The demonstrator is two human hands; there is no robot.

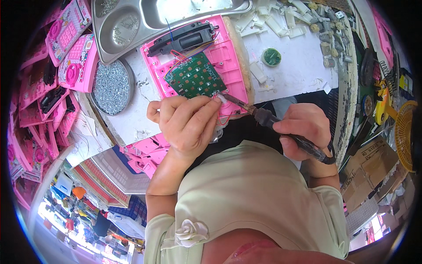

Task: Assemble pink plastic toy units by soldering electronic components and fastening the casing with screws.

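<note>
An open pink plastic toy casing (235, 72) lies on the bench with a green circuit board (195, 77) in it. Along the casing's far side sits a black plastic module (191, 40), and thin coloured wires run from near it to the board. My left hand (187, 121) is closed in a pinch at the board's near right corner; what the fingertips hold is too small to make out. In my right hand (305, 130) is a soldering iron (268, 119), gripped by its black handle. Its tip meets the spot beside my left fingertips.
A round dish of small screws (112, 88) and a steel compartment tray (154, 13) stand left and beyond. Pink casings (77, 61) pile up at far left. A small green-filled tub (271, 57) and white plastic parts (281, 22) lie right, near a yellow fan (404, 136).
</note>
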